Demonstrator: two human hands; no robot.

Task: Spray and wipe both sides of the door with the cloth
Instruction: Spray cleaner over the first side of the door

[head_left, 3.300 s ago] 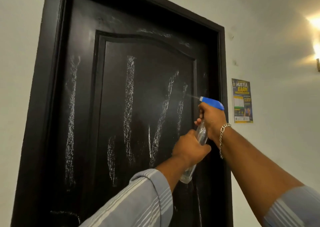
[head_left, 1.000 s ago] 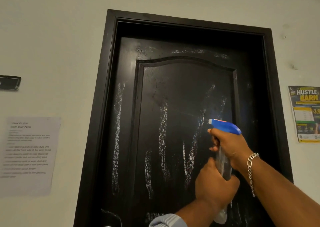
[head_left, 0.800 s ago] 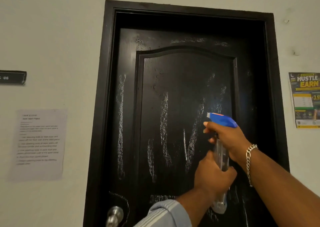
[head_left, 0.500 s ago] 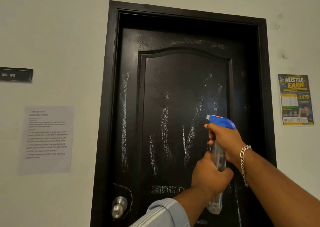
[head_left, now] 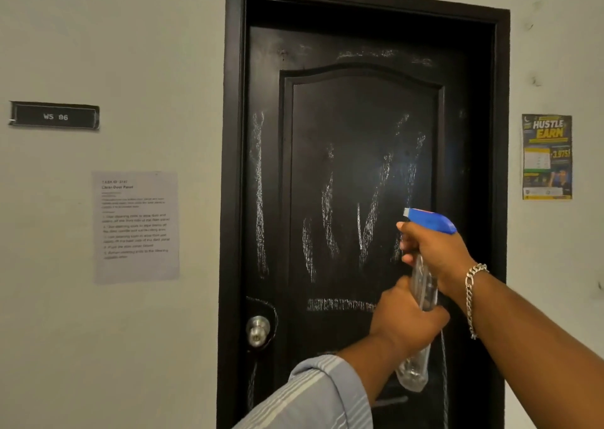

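Note:
A black panelled door (head_left: 353, 134) stands closed in its black frame, streaked with white chalky marks. In front of its right half I hold a clear spray bottle (head_left: 423, 285) with a blue trigger head, nozzle pointing left at the door. My right hand (head_left: 431, 252) grips the neck under the trigger head. My left hand (head_left: 405, 320) wraps around the bottle's body lower down. No cloth is in view.
A round silver knob (head_left: 258, 330) sits at the door's left edge. On the white wall to the left hang a black nameplate (head_left: 54, 116) and a printed sheet (head_left: 135, 227). A dark poster (head_left: 546, 156) hangs on the right.
The view has drawn back from the door and shifted left, so the knob, nameplate and sheet came into view. Both hands keep their hold on the bottle, now lower against the door.

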